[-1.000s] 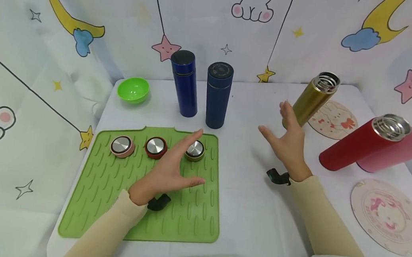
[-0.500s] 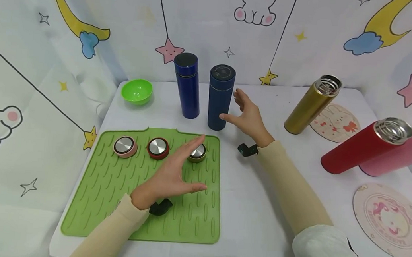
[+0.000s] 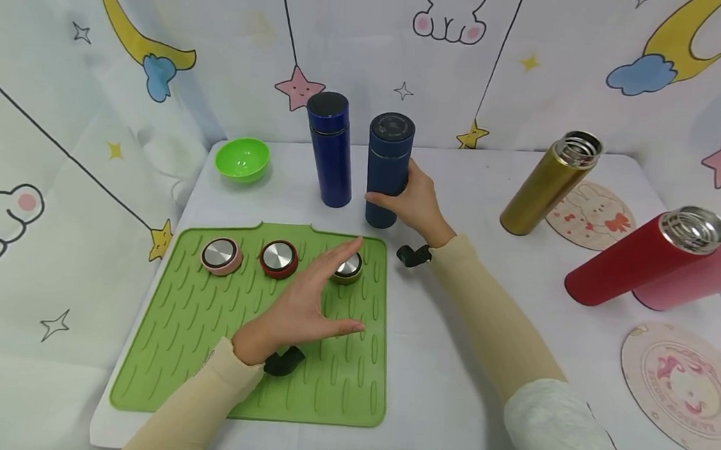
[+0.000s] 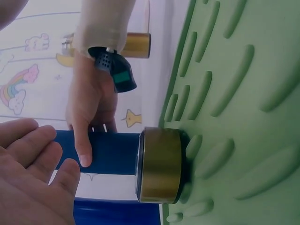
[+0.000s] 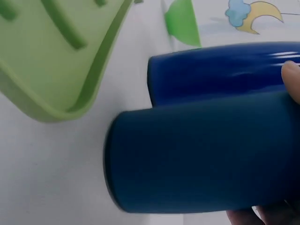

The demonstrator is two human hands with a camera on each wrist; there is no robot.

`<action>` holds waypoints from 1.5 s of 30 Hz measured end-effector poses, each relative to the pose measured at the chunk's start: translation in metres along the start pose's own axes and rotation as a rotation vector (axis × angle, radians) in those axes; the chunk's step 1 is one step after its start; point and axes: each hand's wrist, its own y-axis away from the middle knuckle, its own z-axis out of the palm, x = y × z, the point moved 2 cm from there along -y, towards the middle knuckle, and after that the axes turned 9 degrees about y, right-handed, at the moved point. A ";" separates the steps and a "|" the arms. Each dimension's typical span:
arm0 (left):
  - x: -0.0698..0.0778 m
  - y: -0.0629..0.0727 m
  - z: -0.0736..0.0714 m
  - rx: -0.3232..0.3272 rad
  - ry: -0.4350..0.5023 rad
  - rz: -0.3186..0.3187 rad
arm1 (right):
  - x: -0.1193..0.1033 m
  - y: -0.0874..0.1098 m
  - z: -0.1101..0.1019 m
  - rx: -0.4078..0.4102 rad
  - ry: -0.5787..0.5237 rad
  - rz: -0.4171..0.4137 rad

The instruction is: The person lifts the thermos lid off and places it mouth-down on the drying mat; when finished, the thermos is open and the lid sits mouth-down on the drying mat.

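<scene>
My right hand (image 3: 421, 205) grips the dark matte blue thermos (image 3: 387, 164), which stands upright with its lid on. The thumb lies across the front and the fingers go round the far side. In the right wrist view, the body of this thermos (image 5: 201, 157) fills the middle. My left hand (image 3: 301, 311) hovers over the green drying mat (image 3: 200, 360), fingers and thumb spread, holding nothing. Beside it sits a gold thermos lid (image 4: 161, 164), partly hidden by the fingers in the head view. A red lid (image 3: 279, 259) and a pink lid (image 3: 221, 256) also lie on the mat.
A glossy blue thermos (image 3: 330, 153) stands left of the gripped one, near a green bowl (image 3: 242, 159). At the right are lidless gold (image 3: 541, 189), red (image 3: 637, 262) and pink (image 3: 702, 273) thermoses. Two round coasters (image 3: 688, 394) (image 3: 595, 217) lie there.
My right hand has moved left from beside the gold thermos to the dark blue one and taken hold of it. My left hand has stayed spread over the mat.
</scene>
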 end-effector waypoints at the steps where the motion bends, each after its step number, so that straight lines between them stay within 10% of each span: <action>1: 0.000 0.000 0.000 0.000 0.005 0.000 | 0.001 0.002 -0.001 0.010 -0.003 0.005; 9: 0.007 -0.005 -0.002 0.017 0.042 0.032 | 0.008 0.035 -0.025 0.077 0.022 0.020; 26: 0.058 -0.033 -0.007 -0.011 0.126 0.223 | 0.002 0.162 -0.076 0.023 0.154 -0.248; 45: 0.122 -0.047 0.004 -0.317 0.375 0.541 | -0.042 0.196 -0.071 -0.160 0.003 -0.593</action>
